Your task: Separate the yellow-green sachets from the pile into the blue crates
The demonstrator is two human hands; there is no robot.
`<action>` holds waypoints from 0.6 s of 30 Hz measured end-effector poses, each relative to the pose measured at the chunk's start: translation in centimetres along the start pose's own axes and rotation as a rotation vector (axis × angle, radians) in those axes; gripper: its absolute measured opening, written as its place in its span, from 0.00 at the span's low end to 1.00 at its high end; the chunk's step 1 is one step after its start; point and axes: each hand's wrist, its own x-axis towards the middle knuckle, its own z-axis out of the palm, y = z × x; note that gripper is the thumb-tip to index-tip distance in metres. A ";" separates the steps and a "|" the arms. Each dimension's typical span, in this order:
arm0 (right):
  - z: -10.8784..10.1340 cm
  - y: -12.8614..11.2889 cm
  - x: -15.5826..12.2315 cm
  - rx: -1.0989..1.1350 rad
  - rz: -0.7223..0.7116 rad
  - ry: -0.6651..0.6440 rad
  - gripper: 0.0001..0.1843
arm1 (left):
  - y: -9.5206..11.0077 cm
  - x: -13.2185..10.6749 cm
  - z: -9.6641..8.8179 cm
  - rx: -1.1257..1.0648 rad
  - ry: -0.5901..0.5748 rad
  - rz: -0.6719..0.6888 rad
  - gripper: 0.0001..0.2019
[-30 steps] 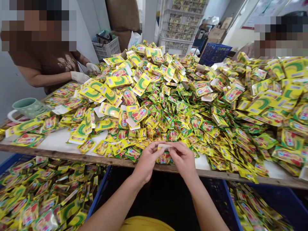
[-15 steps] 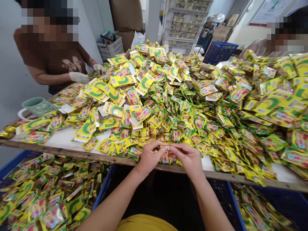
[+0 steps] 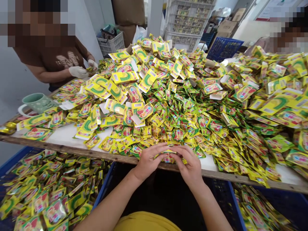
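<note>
My left hand [image 3: 148, 161] and my right hand [image 3: 192, 164] meet at the table's front edge. Between their bent fingers and thumbs they grip the two ends of a small yellow packet [image 3: 169, 151], seen almost edge-on. My fingers cover much of it, and its contents are hidden. Right behind my hands lies a heap of small yellow and green sachets [image 3: 179, 123] with red fruit prints. Flat yellow cardboard boxes [image 3: 125, 77], several with open white flaps, lie over the heap on the left.
A green mug [image 3: 38, 103] stands at the left table edge. Below are blue crates, one full of filled packs [image 3: 55, 192] at left, another with packs [image 3: 255, 208] at right. Across the left corner, a person's gloved hands [image 3: 79, 72] work. White crates [image 3: 187, 24] are stacked behind.
My fingertips have moved from a close pinch to a wider grip along the packet's ends. The view has shifted slightly. The co-worker's gloved hands have come away from the heap, holding a small packet.
</note>
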 end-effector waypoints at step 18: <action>-1.3 5.1 6.7 -0.702 0.126 -0.069 0.12 | 4.0 -4.6 -9.5 0.403 0.402 -0.028 0.12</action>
